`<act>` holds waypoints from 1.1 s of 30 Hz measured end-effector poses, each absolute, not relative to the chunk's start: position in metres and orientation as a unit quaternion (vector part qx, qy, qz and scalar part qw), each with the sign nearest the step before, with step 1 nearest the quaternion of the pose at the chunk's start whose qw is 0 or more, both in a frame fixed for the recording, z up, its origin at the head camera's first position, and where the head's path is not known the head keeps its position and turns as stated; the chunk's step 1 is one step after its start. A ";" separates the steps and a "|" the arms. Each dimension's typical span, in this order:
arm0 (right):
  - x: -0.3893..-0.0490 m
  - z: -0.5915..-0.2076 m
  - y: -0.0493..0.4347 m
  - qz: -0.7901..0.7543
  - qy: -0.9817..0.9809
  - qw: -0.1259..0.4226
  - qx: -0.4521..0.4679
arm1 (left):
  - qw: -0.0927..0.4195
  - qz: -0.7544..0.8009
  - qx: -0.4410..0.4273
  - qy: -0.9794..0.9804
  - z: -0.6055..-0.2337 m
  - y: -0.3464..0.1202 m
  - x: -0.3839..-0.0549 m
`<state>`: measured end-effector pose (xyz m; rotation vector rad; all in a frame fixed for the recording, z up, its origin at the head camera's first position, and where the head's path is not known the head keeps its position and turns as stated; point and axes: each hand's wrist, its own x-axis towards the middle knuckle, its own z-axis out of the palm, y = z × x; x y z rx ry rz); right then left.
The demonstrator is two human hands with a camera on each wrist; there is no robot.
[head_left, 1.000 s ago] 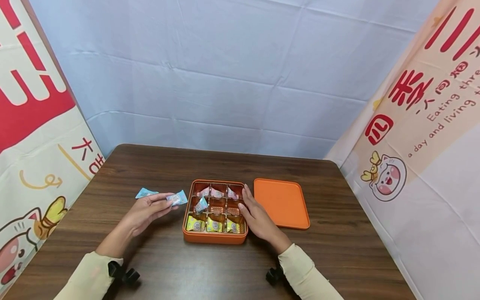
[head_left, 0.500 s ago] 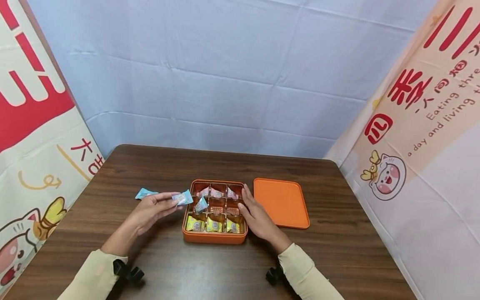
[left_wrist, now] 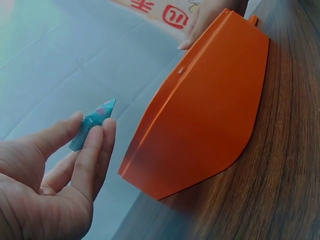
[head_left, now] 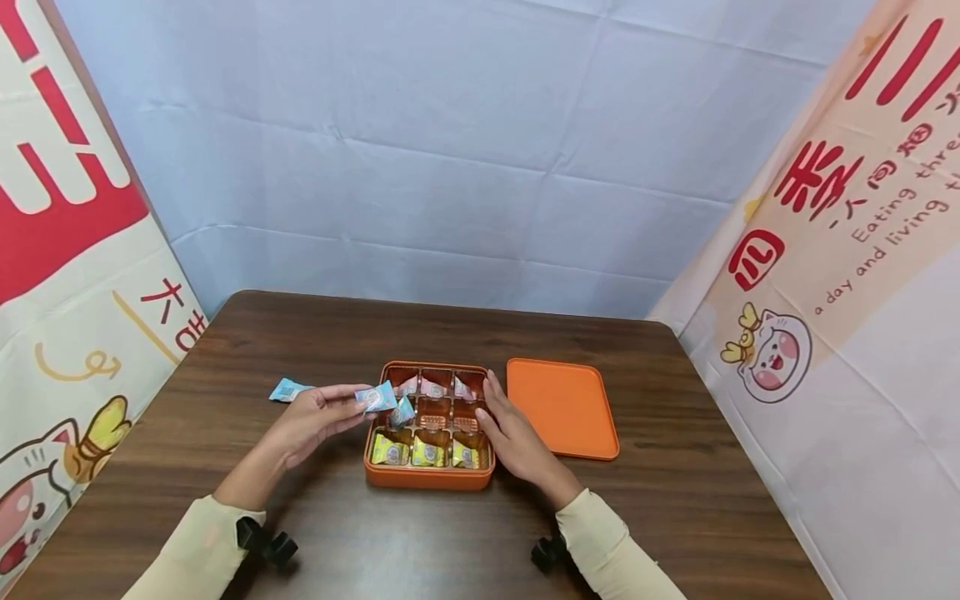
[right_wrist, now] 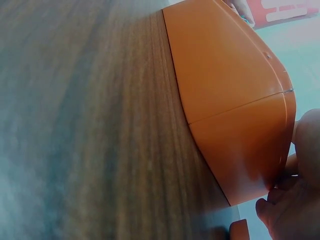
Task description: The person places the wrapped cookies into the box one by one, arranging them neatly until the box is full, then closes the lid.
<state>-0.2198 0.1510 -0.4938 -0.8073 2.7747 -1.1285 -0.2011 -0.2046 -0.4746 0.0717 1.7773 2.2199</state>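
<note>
My left hand [head_left: 318, 423] pinches a blue wrapped candy [head_left: 377, 397] between thumb and fingertips, over the left edge of an orange box [head_left: 430, 477]. In the left wrist view that candy [left_wrist: 95, 122] is held level with the box's upper rim. The box has a brown tray with several compartments. Pink candies [head_left: 433, 385] lie in the back row and yellow candies [head_left: 428, 451] in the front row. A blue candy [head_left: 402, 412] sits in the middle row's left compartment; the other two there show ribbed bottoms. My right hand [head_left: 525, 442] rests along the box's right side, fingers extended.
Another blue candy [head_left: 288, 389] lies on the wooden table [head_left: 420, 542], left of the box and behind my left hand. To the right of the box lies a flat orange lid [head_left: 562, 408]. A pale cloth [head_left: 465, 167] hangs behind the table.
My left hand has moved right with the pinched candy, from beside the box to over its left edge. The right hand and the box have stayed in place.
</note>
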 end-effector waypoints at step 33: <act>-0.220 -0.496 0.152 -0.360 0.896 0.015 -0.260 | 0.168 0.731 0.056 0.659 -0.463 -0.165 -0.215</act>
